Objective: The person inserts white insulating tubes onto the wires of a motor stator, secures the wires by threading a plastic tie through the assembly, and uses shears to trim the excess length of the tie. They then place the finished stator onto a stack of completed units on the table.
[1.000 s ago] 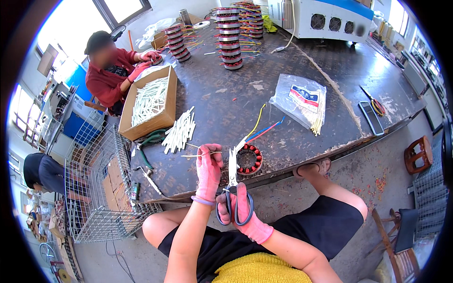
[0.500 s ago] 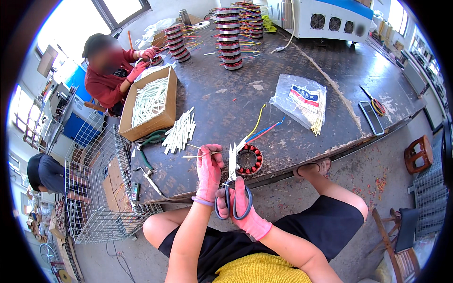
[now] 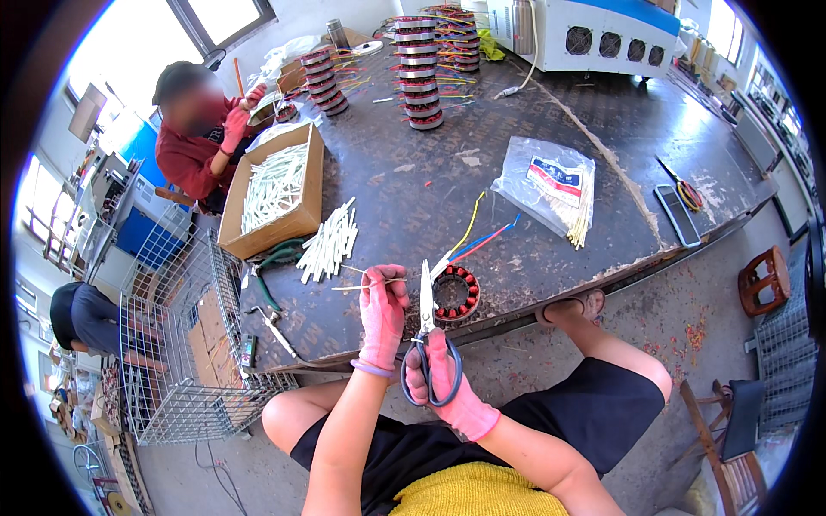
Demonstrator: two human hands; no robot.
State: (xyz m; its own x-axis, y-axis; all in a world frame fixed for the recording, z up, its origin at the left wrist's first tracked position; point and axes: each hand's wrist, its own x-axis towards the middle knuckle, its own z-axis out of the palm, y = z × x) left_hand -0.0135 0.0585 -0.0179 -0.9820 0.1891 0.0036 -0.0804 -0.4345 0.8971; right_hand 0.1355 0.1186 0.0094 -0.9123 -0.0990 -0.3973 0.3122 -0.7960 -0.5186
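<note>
Over the near edge of the dark, scuffed surface (image 3: pixel 387 198), the left hand (image 3: pixel 379 314) pinches a thin pale strand (image 3: pixel 347 288) between its curled fingers. The strand sticks out on both sides of the grip, the longer part toward the left; another slim pale end shows just above it, and I cannot tell whether the two belong to one piece. To the right, the right hand (image 3: pixel 449 383) grasps scissors (image 3: pixel 428 311), its fingers bent around and through the loops. The strand's right tip ends just beside the blades, apart from them.

The scissors have slender silver blades, lying close together and aimed toward the far side, with rounded dark blue handles. Just right of the blades sits a wound ring (image 3: pixel 472 291) on the surface, apart from the fingers of both hands; whether the blades touch it I cannot tell. Red coils line it all round a dark opening. From its upper left, a pale sleeve (image 3: pixel 440 263) leads to a yellow wire (image 3: pixel 471 222) and to blue and red wires (image 3: pixel 486 241), fanned out over the surface. Beyond the left hand lies a loose heap of white tubes (image 3: pixel 331 241), near a cardboard box (image 3: pixel 282 228) filled with similar ones.
</note>
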